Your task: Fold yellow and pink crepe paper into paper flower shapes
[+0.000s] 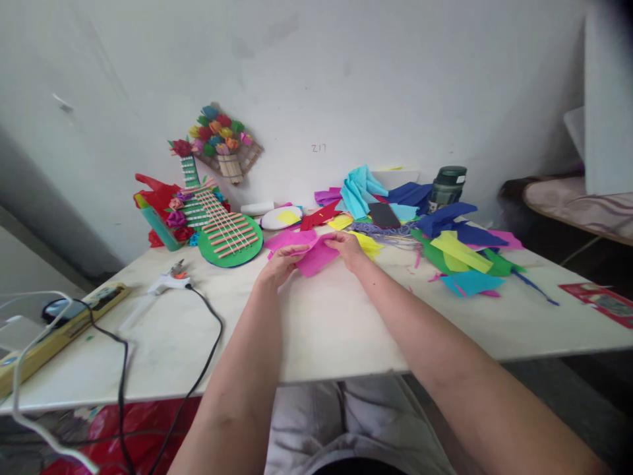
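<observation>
A piece of pink crepe paper (316, 259) is stretched between my two hands, just above the white table. My left hand (287, 259) pinches its left side, and my right hand (345, 247) pinches the upper right edge. More pink paper (283, 240) lies behind the left fingers. Just past the hands are yellow paper (366, 245), red paper (320, 216) and a white oval disc (279, 218) with a yellow scrap on it. A green lute-shaped paper craft (250, 245) with pink strings leans to the left of my left hand.
A glue gun (169, 282) with a black cord and a yellow power strip (69, 333) lie on the left. At the right are crumpled coloured papers (462, 254), a phone (384, 215) and a dark bottle (448, 187). A paper-flower basket (229, 167) hangs on the wall.
</observation>
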Motion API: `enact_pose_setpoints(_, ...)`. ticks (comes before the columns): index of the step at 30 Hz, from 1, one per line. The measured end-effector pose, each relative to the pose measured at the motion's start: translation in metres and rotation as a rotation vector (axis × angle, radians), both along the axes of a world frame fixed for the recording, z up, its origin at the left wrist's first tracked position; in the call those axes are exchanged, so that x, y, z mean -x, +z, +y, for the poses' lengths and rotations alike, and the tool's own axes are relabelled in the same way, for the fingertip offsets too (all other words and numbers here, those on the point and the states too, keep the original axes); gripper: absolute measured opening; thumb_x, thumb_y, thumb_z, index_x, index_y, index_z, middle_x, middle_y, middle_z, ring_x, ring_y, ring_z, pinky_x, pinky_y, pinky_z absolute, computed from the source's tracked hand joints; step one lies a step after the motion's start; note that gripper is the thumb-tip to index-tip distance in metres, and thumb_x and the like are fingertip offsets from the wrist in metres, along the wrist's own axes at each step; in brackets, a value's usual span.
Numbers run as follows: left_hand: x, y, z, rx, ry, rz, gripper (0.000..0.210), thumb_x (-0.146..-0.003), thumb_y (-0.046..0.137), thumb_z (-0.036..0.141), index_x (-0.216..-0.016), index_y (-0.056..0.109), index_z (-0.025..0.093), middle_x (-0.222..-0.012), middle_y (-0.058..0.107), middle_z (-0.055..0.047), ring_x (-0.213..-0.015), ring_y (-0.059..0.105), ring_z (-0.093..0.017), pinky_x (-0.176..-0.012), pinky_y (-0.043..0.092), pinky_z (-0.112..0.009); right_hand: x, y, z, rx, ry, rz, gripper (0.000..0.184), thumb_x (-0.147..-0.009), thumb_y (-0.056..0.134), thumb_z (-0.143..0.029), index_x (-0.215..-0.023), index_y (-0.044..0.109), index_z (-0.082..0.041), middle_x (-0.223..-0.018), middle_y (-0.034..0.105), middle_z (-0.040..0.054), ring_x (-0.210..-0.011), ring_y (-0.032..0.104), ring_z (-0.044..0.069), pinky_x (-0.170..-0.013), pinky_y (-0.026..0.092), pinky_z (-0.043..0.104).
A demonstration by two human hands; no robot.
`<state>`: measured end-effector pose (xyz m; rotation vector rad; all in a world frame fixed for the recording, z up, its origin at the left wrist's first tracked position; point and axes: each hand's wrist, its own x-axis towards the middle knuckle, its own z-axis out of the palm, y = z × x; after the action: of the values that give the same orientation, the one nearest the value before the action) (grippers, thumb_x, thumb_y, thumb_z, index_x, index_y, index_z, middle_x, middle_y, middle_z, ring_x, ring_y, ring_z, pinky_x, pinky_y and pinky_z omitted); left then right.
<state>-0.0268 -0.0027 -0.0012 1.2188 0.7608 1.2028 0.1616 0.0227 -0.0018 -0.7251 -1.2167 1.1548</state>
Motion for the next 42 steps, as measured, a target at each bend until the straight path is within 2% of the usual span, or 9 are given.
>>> enact_pose_setpoints(2,-0.001,0.002,-0.003,0.054,-0.014,-0.037,0.043,-0.057,0.072,0.012,-0.100,0.067,0.019,-0.091,0.069,-0.007,-0.079,0.064,-0.018,-0.072,0.049,-0.029,0.000,-0.002,0.001,0.061,0.017,-0.007,0.021,-0.052,0.068,-0.023,-0.072,0.068,-0.017,-0.069,0.066,-0.0011,-0.065,0.058,0.013,-0.071,0.044,0.029)
enact_pose_setpoints(5,0.000,0.008,-0.007,0.108,-0.043,-0.086,0.051,-0.060,0.073,0.016,-0.109,0.062,0.018,-0.095,0.068,-0.009,-0.082,0.064,-0.019,-0.074,0.050,-0.029,-0.001,-0.003,0.001,0.100,0.006,-0.026,0.024,-0.051,0.071,-0.025,-0.072,0.067,-0.016,-0.066,0.065,-0.0020,-0.060,0.056,0.011,-0.066,0.044,0.027)
enact_pose_setpoints(8,0.002,0.014,-0.008,0.182,-0.043,-0.141,0.042,-0.068,0.067,0.038,-0.103,0.065,0.016,-0.096,0.068,-0.011,-0.083,0.064,-0.021,-0.069,0.051,-0.029,-0.002,-0.002,0.000,0.120,0.019,-0.063,0.024,-0.050,0.073,-0.026,-0.071,0.067,-0.016,-0.063,0.064,-0.0020,-0.058,0.056,0.011,-0.062,0.044,0.026)
enact_pose_setpoints(11,0.003,0.015,-0.005,0.258,-0.003,-0.139,0.049,-0.071,0.056,0.057,-0.089,0.069,0.013,-0.087,0.069,-0.012,-0.080,0.064,-0.023,-0.068,0.051,-0.031,-0.003,-0.001,-0.002,0.134,0.042,-0.099,0.026,-0.050,0.073,-0.028,-0.072,0.069,-0.016,-0.064,0.065,-0.0018,-0.058,0.056,0.012,-0.062,0.044,0.026)
enact_pose_setpoints(14,0.000,0.013,-0.005,0.214,0.043,-0.058,0.036,-0.066,0.067,0.046,-0.083,0.069,0.014,-0.079,0.069,-0.009,-0.074,0.064,-0.020,-0.066,0.050,-0.028,-0.003,0.000,-0.003,0.132,0.030,-0.125,0.026,-0.048,0.074,-0.027,-0.072,0.070,-0.016,-0.065,0.065,-0.0021,-0.060,0.057,0.012,-0.065,0.044,0.027)
enact_pose_setpoints(19,-0.008,0.010,-0.007,0.119,0.011,0.132,0.020,-0.053,0.079,0.020,-0.066,0.066,0.012,-0.065,0.067,-0.005,-0.055,0.060,-0.015,-0.055,0.046,-0.025,0.000,0.000,-0.005,0.137,0.044,-0.158,0.029,-0.045,0.076,-0.027,-0.071,0.069,-0.016,-0.064,0.065,-0.0024,-0.061,0.058,0.013,-0.066,0.045,0.028)
enact_pose_setpoints(25,-0.009,0.010,-0.006,0.105,0.069,0.111,0.023,-0.051,0.080,0.021,-0.066,0.065,0.012,-0.064,0.067,-0.004,-0.056,0.060,-0.015,-0.053,0.046,-0.024,-0.001,0.001,-0.005,0.173,0.089,-0.184,0.027,-0.043,0.078,-0.025,-0.065,0.067,-0.015,-0.056,0.063,-0.0026,-0.054,0.056,0.012,-0.059,0.045,0.026)
enact_pose_setpoints(33,-0.002,0.011,-0.005,0.112,0.008,0.131,0.016,-0.055,0.078,0.020,-0.061,0.066,0.012,-0.056,0.064,-0.004,-0.044,0.054,-0.012,-0.042,0.039,-0.021,-0.007,0.002,-0.006,0.193,0.175,-0.268,0.020,-0.048,0.078,-0.023,-0.064,0.069,-0.015,-0.053,0.063,-0.0009,-0.044,0.051,0.009,-0.045,0.041,0.022)
enact_pose_setpoints(42,0.000,0.005,-0.001,0.061,-0.039,0.137,0.016,-0.055,0.077,0.017,-0.067,0.069,0.011,-0.061,0.066,-0.006,-0.047,0.056,-0.012,-0.045,0.041,-0.021,-0.013,0.006,-0.007,0.223,0.167,-0.224,0.024,-0.046,0.077,-0.020,-0.069,0.071,-0.015,-0.059,0.066,0.0004,-0.053,0.058,0.012,-0.058,0.046,0.026)
